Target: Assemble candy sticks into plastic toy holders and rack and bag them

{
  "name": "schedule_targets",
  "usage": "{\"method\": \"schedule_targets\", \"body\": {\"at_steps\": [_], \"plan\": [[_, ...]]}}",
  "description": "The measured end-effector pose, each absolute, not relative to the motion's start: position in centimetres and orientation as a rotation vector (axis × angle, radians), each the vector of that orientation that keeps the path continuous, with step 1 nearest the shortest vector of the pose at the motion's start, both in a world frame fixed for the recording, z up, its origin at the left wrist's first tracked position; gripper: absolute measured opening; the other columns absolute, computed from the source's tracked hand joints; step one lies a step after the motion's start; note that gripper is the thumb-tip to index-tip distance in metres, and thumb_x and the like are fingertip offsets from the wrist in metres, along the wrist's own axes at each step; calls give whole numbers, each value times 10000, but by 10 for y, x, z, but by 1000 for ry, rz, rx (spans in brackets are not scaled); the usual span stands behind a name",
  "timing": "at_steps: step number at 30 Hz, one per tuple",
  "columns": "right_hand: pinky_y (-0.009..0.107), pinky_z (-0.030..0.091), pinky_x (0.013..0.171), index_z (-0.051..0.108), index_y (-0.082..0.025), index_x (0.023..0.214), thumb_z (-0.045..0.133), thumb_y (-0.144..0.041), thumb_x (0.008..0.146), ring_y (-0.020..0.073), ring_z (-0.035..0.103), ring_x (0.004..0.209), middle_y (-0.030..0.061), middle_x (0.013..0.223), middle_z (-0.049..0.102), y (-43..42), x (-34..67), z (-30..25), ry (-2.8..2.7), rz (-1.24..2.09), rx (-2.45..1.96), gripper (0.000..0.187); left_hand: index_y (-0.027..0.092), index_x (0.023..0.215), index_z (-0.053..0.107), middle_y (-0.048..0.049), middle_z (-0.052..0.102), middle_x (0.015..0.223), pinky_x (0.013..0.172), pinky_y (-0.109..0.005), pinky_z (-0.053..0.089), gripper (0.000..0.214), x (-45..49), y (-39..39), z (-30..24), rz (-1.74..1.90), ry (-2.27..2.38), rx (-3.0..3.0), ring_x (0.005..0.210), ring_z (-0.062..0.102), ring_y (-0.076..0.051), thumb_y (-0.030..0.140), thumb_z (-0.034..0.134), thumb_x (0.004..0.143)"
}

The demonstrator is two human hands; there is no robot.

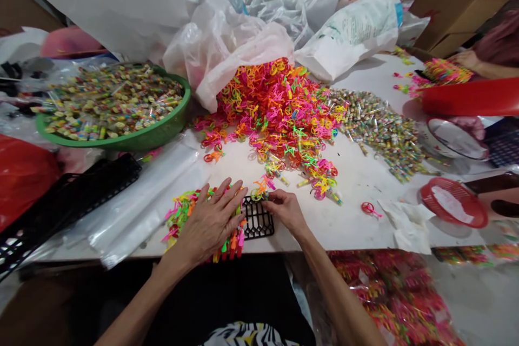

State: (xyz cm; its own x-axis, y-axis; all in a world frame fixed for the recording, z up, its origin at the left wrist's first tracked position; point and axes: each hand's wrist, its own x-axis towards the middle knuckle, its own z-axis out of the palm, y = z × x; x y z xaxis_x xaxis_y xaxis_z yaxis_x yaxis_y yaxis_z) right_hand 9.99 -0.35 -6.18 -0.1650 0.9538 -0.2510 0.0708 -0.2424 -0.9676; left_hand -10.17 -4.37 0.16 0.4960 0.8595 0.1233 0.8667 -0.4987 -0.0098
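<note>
While both hands work at the black plastic rack (259, 221)

Left hand (208, 224) lies flat, fingers (227, 194) spread wide over neon plastic rings (182, 216), light and springy, best taken by the loop; right hand (286, 210), fingers narrow, pinches one ring (257, 193) over the rack, all on the white worktop (348, 227)

The plastic pieces (275, 119) are glossy, the black rack (259, 227) matt plastic.
</note>
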Motion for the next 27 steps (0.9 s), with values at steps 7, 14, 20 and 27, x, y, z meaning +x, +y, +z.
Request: {"method": "schedule_targets", "body": {"at_steps": [7, 14, 20, 27], "plan": [[218, 434, 528, 588, -181, 765, 530, -219, 680, 119, 530, 567, -27, 640, 580, -5, 73, -69, -1366, 1444, -1336, 111, 218, 1351, 322, -51, 390, 1384, 1019, -498, 264, 501, -102, -43, 2, -202, -1531, -2664, 1297, 292, -257, 371, 356, 875], [204, 390, 557, 554, -179, 676, 500, -157, 702, 121, 505, 609, -19, 640, 554, 3, 61, -65, -1803, 1172, -1350, 63, 175, 1389, 222, -56, 332, 1414, 1041, -495, 219, 561, -103, -43, -1, -178, -1552, -2674, 1314, 249, -259, 386, 329, 880], [230, 373, 596, 595, -175, 869, 441, -125, 765, 138, 543, 684, 65, 926, 576, -6, 50, -61, -2308, 744, -1416, 193, 245, 1380, 246, -30, 266, 1447, 1056, -535, 148, 544, -102, -43, 0, -126, -1482, -2751, 1331, 201, -268, 411, 343, 871], [253, 405, 689, 602, -164, 989, 529, -175, 762, 171, 566, 825, 82, 1023, 588, 32, 86, -37, -2341, 617, -1620, 239, 235, 1350, 320, -61, 259, 1451, 1046, -517, 189, 514, -103, -42, -1, -153, -1429, -2738, 1331, 202, -272, 407, 361, 867]]}}
